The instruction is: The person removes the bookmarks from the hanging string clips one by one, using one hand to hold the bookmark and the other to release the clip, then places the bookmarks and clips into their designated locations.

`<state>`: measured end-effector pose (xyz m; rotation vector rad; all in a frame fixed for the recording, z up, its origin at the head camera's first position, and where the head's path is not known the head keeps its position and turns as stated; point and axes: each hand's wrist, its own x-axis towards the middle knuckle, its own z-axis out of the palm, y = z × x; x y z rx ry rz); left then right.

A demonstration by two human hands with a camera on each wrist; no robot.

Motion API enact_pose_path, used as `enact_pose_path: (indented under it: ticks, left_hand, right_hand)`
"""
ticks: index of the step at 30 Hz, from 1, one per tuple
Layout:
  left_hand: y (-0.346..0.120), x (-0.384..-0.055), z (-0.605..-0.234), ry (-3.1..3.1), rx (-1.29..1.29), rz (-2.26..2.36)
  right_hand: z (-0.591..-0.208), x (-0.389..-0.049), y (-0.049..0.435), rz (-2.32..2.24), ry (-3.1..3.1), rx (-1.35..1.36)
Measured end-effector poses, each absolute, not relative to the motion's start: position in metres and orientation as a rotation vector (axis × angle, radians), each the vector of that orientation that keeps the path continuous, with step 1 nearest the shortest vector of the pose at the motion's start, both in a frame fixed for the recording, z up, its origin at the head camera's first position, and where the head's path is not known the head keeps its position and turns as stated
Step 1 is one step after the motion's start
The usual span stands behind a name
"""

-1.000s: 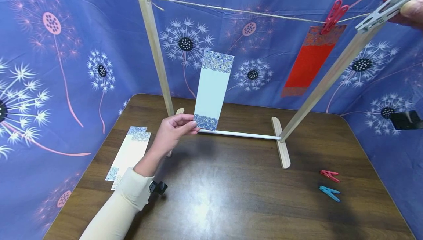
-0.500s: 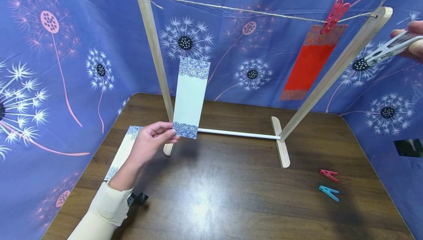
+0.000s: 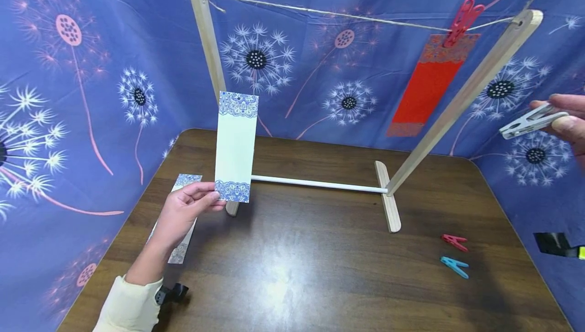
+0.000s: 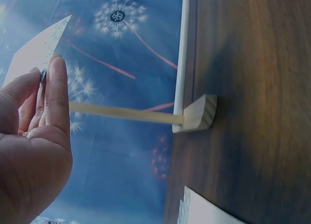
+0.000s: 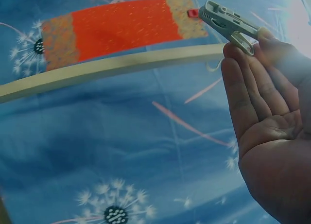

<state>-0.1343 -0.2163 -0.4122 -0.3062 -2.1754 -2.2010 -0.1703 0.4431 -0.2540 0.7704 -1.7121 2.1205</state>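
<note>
Left hand (image 3: 185, 213): thumb and fingers pinched together on the white-and-blue strip (image 3: 236, 146), gripping it at the lower left corner, a bit left of centre in the frame
White-and-blue strip: held up nearly upright off the table, patterned band top and bottom, plain in between, and from the head view it covers part of the left post (image 3: 207, 42)
Right hand (image 3: 571, 126): over at the right edge, partly cut off, thumb and fingers clamped on the grey clothespin (image 3: 532, 122); the right wrist view shows the palm nicely
Grey clothespin: tips aimed left, well apart from the string (image 3: 315, 13) in the head view
Cuff: cream sleeve (image 3: 130, 301) lower left, with a black wrist gadget (image 3: 171, 294) just beside it
Rack: wooden left post and right post (image 3: 461, 103), white bar (image 3: 315, 184) running between them down low, string sagging a little up top
On the string: red strip (image 3: 427, 96) hanging upper right, pegged by a red clothespin (image 3: 463, 22)
Table (image 3: 311, 271): dark wood-look top; pale strips (image 3: 179, 254) lower left, partly hidden behind the arm; small red peg (image 3: 454, 242) and blue peg (image 3: 454, 266) near each other, lower right
Backdrop: blue dandelion cloth (image 3: 160, 32) all round
</note>
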Motion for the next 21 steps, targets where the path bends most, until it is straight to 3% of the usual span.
enact_pose_path:
  ticks: [21]
  left_hand:
    - [-0.267, -0.101, -0.421, -2.131, -0.238, -2.256]
  right_hand:
    - [-0.336, -0.122, 0.453, 2.317, -1.541, 0.834]
